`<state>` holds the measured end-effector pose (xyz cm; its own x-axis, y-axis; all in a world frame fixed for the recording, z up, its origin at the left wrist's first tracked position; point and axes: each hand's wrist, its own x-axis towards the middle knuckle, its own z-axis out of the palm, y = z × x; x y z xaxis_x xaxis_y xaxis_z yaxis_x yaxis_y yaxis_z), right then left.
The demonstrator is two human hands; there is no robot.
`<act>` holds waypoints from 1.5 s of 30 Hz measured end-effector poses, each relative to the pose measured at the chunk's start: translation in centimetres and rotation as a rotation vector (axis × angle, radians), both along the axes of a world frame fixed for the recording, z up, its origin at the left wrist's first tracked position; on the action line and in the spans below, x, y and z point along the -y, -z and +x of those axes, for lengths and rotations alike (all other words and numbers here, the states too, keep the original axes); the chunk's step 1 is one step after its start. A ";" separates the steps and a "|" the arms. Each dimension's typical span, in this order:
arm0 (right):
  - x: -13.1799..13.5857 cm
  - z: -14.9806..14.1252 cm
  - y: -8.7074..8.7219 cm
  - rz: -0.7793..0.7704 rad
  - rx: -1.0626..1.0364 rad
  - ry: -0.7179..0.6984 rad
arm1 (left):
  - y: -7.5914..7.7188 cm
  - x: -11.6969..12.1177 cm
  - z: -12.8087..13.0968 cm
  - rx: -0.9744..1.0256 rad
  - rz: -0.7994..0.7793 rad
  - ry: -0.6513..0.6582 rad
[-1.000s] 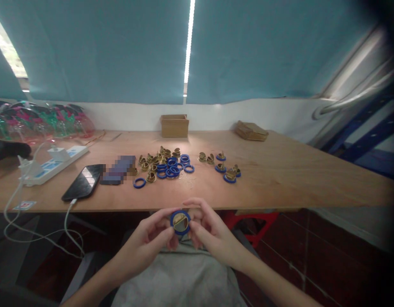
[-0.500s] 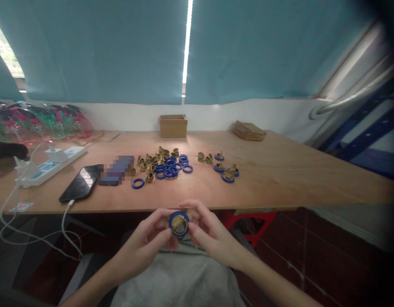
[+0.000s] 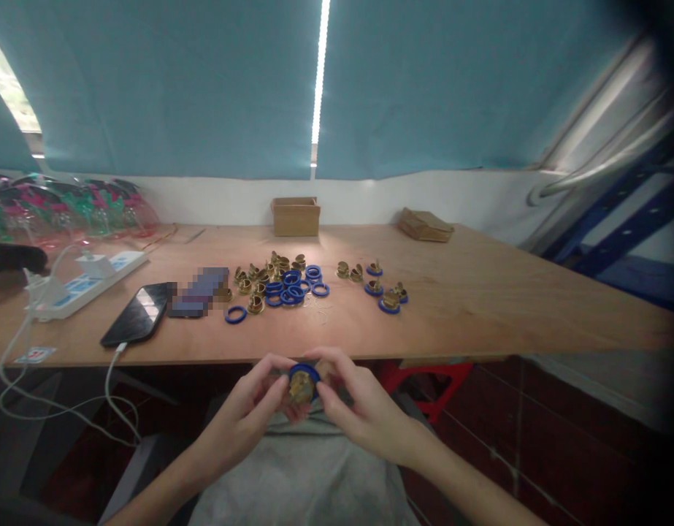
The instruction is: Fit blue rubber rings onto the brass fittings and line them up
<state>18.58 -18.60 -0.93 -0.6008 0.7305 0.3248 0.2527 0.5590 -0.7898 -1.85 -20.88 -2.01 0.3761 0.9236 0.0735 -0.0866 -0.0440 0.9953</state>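
Note:
Above my lap, just in front of the table edge, both hands hold a small brass-coloured fitting with a blue ring around it. My left hand pinches it from the left side, and my right hand grips it from the right; both are closed. On the table lies a pile of brass fittings with flip-up lids, mixed with loose blue rings. To the right, several fittings with blue rings on them stand apart from the pile, close to a few without rings.
On the left of the table are a black phone on a white cable, a blurred-out flat object and a power strip. Clear bottles stand behind. A cardboard box and flattened brown packaging sit against the wall.
The fitting in my hands has tilted, so its open round face no longer shows toward me. My fingers have shifted slightly around it. Things on the table look the same.

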 end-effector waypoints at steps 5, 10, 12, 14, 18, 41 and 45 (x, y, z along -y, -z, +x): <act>-0.3 0.0 0.0 0.119 0.067 0.072 | -0.1 -0.2 -0.1 -0.032 -0.033 -0.048; -0.2 -0.3 0.0 0.143 0.104 0.076 | 0.0 -0.2 0.0 -0.055 -0.023 -0.052; -0.2 -0.4 0.3 0.157 0.110 0.084 | 0.3 -0.3 0.1 -0.053 -0.005 -0.054; -0.2 -0.5 0.6 0.159 0.097 0.089 | 0.7 -0.3 0.1 -0.050 0.011 -0.056; -0.3 -0.6 0.8 0.117 0.055 0.138 | 1.1 -0.4 0.2 0.000 0.008 -0.077; -1.1 -0.5 2.0 0.774 0.336 0.208 | 0.5 -0.2 0.2 0.110 -0.063 -0.035; -1.0 -0.5 2.1 0.871 0.325 0.168 | 1.3 -0.6 0.3 0.114 -0.093 -0.112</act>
